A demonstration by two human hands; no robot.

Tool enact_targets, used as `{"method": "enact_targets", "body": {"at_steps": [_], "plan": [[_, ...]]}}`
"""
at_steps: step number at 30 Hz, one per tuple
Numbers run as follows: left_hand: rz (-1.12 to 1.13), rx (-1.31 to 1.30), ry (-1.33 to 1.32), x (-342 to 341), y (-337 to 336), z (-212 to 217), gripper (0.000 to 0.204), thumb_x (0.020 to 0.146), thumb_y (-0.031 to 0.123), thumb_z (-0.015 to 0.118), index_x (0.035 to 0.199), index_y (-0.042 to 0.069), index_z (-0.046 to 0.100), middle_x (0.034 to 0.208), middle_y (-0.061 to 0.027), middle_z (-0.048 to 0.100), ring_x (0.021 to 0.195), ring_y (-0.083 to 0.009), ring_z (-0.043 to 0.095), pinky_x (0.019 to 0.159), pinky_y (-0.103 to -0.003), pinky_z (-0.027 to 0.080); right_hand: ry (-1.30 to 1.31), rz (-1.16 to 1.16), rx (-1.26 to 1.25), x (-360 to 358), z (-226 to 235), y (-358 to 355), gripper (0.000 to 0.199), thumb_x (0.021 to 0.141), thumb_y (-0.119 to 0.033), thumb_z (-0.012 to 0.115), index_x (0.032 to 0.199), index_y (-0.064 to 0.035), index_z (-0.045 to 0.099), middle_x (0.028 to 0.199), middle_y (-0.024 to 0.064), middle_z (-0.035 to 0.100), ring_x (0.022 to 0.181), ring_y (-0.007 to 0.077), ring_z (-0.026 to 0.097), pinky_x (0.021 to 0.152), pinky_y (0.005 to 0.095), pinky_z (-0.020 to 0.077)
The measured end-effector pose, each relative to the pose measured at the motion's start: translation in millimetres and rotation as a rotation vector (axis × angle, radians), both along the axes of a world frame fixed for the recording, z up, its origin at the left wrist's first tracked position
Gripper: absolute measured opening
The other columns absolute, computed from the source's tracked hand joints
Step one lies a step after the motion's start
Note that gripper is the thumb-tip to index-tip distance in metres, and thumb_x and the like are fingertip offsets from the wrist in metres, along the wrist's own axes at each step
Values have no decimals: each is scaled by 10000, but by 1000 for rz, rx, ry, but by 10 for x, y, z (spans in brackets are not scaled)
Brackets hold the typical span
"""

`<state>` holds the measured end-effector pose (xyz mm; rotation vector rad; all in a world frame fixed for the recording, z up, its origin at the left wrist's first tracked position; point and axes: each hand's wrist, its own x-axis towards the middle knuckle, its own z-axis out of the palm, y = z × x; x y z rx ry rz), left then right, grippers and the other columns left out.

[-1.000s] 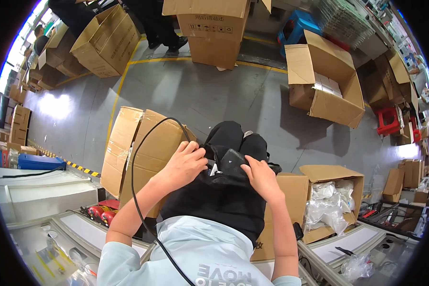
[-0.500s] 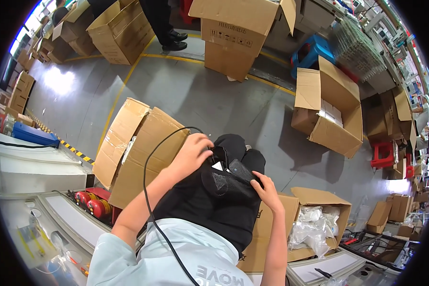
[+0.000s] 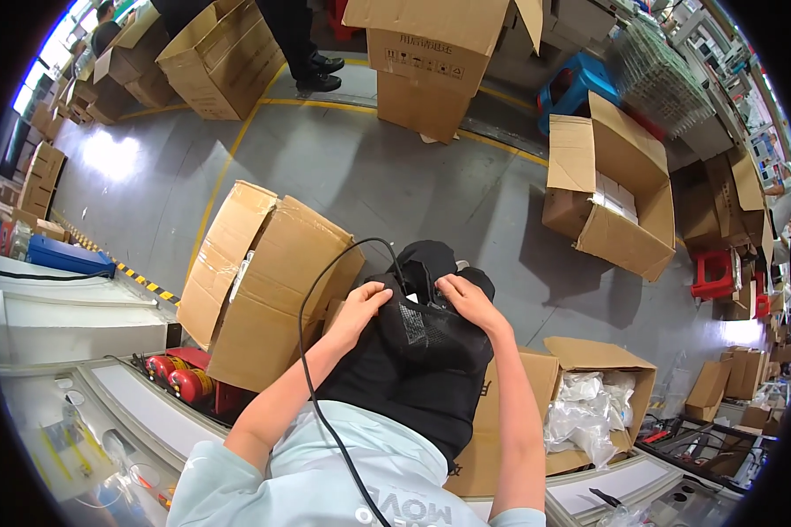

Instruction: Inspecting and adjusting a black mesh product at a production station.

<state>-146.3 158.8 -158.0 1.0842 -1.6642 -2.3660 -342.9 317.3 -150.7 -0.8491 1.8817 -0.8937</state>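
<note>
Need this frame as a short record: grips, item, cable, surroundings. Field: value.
left grip: pinches the left rim of the black mesh bag
right grip: fingers bent at the bag opening's right side; closure unclear
bag: on the lap, contents mostly hidden
black cable: loops over the left forearm toward the opening; end hidden
person's left: large carton, red fire extinguishers
person's right: open carton with translucent plastic bags

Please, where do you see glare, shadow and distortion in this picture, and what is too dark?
Head view: white glare on the grey floor, far left; head view: a broad shadow left of the upper-right open carton; head view: straight edges bow toward the rim; head view: inside the black mesh pouch, between left hand and right hand, mostly too dark to read.
</note>
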Motion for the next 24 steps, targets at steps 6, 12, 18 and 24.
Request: {"method": "enact_targets", "body": {"at_steps": [6, 12, 18, 24], "plan": [[292, 230, 194, -172, 151, 41, 63, 917, 108, 583, 949, 55, 593, 840, 22, 615, 779, -57, 572, 724, -209, 455, -34, -44, 35, 28, -13, 111, 432, 979, -416, 451, 1041, -22, 615, 976, 113, 642, 944, 227, 599, 864, 332, 441], [331, 205, 287, -272, 77, 366, 54, 921, 74, 561, 957, 34, 570, 844, -7, 614, 766, -70, 579, 714, -225, 476, -93, -91, -90, 112, 365, 412, 340, 1004, -340, 441, 954, -25, 559, 883, 53, 599, 850, 155, 553, 810, 291, 434], [302, 230, 267, -258, 41, 151, 55, 925, 102, 564, 953, 54, 566, 864, 10, 604, 810, -61, 561, 749, -217, 451, -53, -83, 91, 351, 618, 462, 310, 914, -326, 583, 1041, -50, 522, 896, 76, 581, 857, 180, 561, 821, 295, 436], [271, 259, 277, -289, 75, 10, 60, 942, 132, 552, 961, 75, 553, 877, 30, 578, 837, -46, 536, 770, -211, 435, 416, 65, -36, 707, 700, 467, 664, 696, -436, 782, 1135, -25, 500, 1072, 121, 586, 1018, 313, 565, 854, 387, 430]]}}
